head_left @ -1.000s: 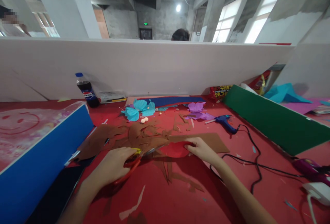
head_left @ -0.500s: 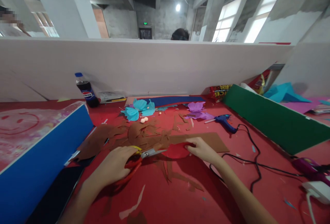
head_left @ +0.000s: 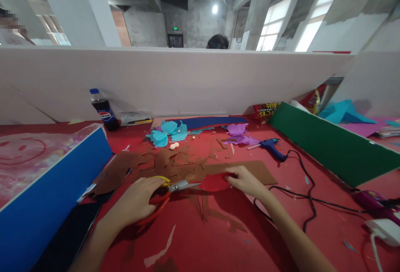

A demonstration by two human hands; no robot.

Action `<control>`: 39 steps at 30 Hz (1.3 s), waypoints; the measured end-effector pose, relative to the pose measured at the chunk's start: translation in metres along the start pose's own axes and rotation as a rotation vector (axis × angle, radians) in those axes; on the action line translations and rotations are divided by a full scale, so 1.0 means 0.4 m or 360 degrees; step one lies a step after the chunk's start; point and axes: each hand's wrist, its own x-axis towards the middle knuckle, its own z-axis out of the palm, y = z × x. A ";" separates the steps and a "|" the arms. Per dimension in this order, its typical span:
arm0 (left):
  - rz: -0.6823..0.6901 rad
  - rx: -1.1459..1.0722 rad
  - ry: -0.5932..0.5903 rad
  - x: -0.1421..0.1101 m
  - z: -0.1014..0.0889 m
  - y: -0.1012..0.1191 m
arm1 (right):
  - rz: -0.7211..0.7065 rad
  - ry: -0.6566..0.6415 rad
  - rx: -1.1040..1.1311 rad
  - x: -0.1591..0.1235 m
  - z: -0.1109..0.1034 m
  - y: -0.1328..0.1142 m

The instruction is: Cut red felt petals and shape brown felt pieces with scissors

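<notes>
My left hand is closed round the red and yellow handles of a pair of scissors, whose blades point right. Between the thumb and fingers of my right hand is the right edge of a piece of red paper. The blade tips lie close to the paper's left edge; whether they touch it I cannot tell. Under and behind the hands are brown paper scraps and a flat brown sheet.
Blue and green panels stand left and right. A cola bottle, teal paper petals, purple paper petals and a blue glue gun lie toward the back. A black cord runs across the right side.
The scissors have drawn slightly left, a little away from the red paper. My right hand keeps its hold on the paper and has hardly moved.
</notes>
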 end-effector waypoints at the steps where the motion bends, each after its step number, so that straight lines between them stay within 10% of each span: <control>1: -0.0001 0.0002 -0.0009 0.000 0.000 0.001 | -0.0009 0.0001 -0.0015 -0.001 0.000 -0.001; 39: -0.0054 0.0042 -0.0045 -0.001 0.006 -0.005 | -0.0074 -0.0002 -0.0124 -0.005 0.000 -0.005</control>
